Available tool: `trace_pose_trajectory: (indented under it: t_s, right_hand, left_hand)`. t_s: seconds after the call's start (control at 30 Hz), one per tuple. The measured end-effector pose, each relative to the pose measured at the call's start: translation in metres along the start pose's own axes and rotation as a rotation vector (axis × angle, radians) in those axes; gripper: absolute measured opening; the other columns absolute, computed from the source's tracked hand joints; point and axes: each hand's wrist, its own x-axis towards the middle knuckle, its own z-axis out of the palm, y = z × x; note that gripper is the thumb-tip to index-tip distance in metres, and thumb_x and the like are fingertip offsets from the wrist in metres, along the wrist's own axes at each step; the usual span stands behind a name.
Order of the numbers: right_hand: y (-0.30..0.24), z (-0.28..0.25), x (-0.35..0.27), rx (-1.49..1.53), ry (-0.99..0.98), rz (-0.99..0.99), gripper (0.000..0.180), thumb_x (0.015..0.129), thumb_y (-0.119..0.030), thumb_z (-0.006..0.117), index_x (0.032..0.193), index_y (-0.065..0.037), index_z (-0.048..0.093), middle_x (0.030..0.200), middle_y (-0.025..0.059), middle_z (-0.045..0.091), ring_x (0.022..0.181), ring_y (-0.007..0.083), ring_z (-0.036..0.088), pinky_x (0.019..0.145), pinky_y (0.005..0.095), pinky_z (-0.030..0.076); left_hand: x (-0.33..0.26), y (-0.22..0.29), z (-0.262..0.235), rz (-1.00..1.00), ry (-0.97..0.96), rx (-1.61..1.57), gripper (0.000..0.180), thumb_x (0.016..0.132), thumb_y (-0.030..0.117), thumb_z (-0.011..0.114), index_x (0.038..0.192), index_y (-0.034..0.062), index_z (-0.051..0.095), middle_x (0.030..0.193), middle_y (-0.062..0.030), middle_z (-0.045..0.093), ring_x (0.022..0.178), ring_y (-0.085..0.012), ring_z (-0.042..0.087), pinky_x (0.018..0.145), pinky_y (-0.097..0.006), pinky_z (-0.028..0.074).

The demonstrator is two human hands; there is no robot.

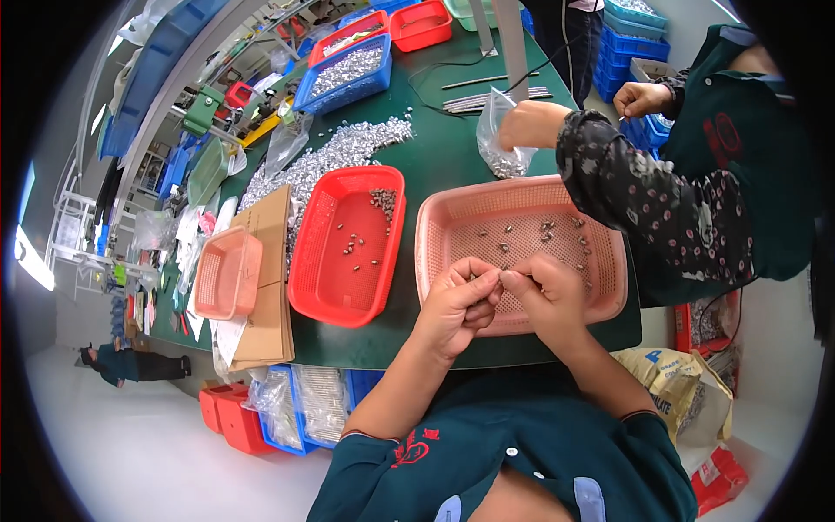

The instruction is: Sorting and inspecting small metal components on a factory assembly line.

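"What's being held?"
"Left hand [457, 306] and right hand [555, 300] pinch a small metal fitting [502, 269] between fingertips, above the pink perforated basket [513, 193]."
"And beyond?"
"A red basket [335, 291] holding metal pieces [383, 203] sits alongside on the green surface [430, 150]."

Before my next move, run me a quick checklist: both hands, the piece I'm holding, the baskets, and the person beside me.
1. Left grip closed, thumb against finger: ok.
2. Right grip meeting it over the pink basket: ok.
3. Small metal part properly aligned between fingertips: cannot tell, mostly covered.
4. Red basket apart from the pink one: ok, a strip of green table shows between.
5. Co-worker's hand away from yours: ok, it's at the clear plastic bag.
6. Co-worker's sleeve clear of the pink basket: cannot tell, it overlaps the far right corner in view.
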Motion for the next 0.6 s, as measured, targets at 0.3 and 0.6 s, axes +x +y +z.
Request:
trace_pose_trajectory:
  t_s: [0.3, 0.6]
  right_hand:
    - [-0.001, 0.002, 0.002, -0.021, 0.025, 0.026, 0.013, 0.080, -0.009, 0.064, 0.073, 0.000, 0.056, 0.064, 0.0078, 0.052, 0.055, 0.0146, 0.048, 0.050, 0.0275, 0.036]
    - [0.009, -0.016, -0.002, 0.236, 0.103, 0.237, 0.008, 0.081, -0.002, 0.062, 0.074, 0.001, 0.059, 0.066, -0.0030, 0.052, 0.061, 0.0037, 0.045, 0.054, 0.0199, 0.036]
  left_hand:
    - [-0.004, 0.007, 0.001, -0.120, 0.012, 0.146, 0.021, 0.090, 0.023, 0.053, 0.081, 0.0049, 0.054, 0.061, -0.0032, 0.050, 0.039, -0.0036, 0.031, 0.036, -0.018, 0.020]
    - [-0.014, 0.010, -0.003, -0.146, 0.061, 0.058, 0.022, 0.088, 0.022, 0.054, 0.074, 0.0062, 0.053, 0.057, -0.0018, 0.045, 0.038, -0.0051, 0.027, 0.035, -0.019, 0.020]
